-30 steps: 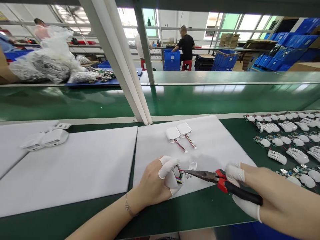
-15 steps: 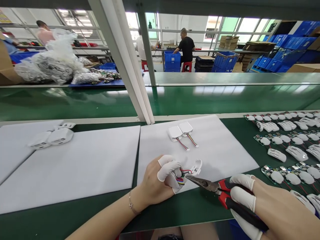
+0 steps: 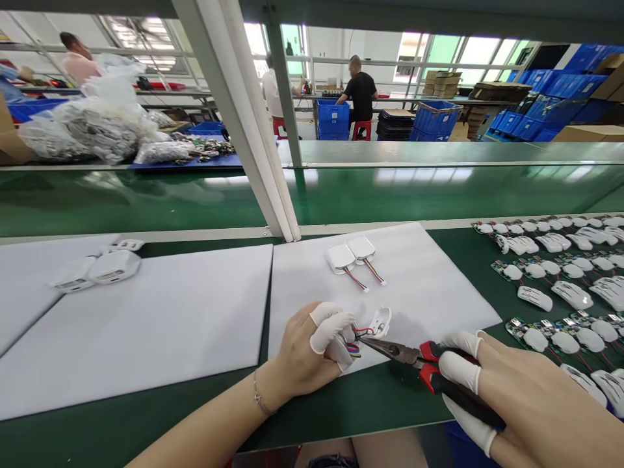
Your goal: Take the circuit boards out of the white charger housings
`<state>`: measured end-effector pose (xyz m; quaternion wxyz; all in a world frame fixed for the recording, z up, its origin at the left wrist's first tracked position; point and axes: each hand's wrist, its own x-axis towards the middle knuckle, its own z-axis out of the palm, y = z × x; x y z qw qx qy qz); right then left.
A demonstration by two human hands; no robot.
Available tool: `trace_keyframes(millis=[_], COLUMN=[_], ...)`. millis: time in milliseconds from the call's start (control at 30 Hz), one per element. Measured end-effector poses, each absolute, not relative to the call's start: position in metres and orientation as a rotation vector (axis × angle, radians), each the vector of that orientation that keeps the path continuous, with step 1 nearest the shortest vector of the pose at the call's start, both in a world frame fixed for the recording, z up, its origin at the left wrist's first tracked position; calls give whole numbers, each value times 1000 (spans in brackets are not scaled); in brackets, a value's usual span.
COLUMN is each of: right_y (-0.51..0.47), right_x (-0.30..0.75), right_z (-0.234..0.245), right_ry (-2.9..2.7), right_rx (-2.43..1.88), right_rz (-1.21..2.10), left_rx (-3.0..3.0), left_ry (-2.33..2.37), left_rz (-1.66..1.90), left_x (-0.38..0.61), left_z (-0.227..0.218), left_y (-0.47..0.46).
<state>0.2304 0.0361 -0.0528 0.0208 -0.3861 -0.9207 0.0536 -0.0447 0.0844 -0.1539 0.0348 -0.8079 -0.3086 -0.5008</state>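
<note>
My left hand [image 3: 322, 344], in white finger cots, is closed around a small wired assembly mostly hidden by the fingers. Coloured wires [image 3: 353, 350] stick out of it, and thin red and black leads run to a white plastic shell [image 3: 381, 322] just right of the fingertips. In my right hand [image 3: 480, 383], also wearing finger cots, are long-nose pliers [image 3: 400, 353] with red and black handles. Their tips reach the wires beside my left fingertips; whether they grip a wire I cannot tell. Behind, two white square units [image 3: 351, 253] with wire leads lie on a white sheet [image 3: 439, 292].
Rows of circuit boards with white discs [image 3: 565, 342] and white shells [image 3: 535, 298] cover the right side. White housings [image 3: 114, 265] lie on the left sheet [image 3: 195, 312]. A slanted white post [image 3: 248, 117] rises beyond the sheets. People sit at benches farther back.
The pliers and my right hand have moved left, bringing the tips closer in at the wires. My left hand stays nearly in place. The view has shifted slightly.
</note>
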Motion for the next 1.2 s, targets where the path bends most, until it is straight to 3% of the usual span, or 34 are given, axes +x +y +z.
trace_keyframes(millis=[167,400,800,1200], right_y=[67,101,103,82], right_x=[217,201,205,190], right_z=[-45,-57,-73,-59], right_ry=[-3005,-3162,-3172,-3051], right_rx=[-1207,-1273,-1111,-1151], right_rz=[-1,64,201,-54], left_rx=[-2642,-2647,-2758,-2690], left_ry=[-1053,-1378,-1083,-1099], left_rz=[-1412,-1128,-1165,-1108], left_x=[-44,-45,-49,-47], left_z=[-157,-164,-170,-171], left_y=[92,99,89,91])
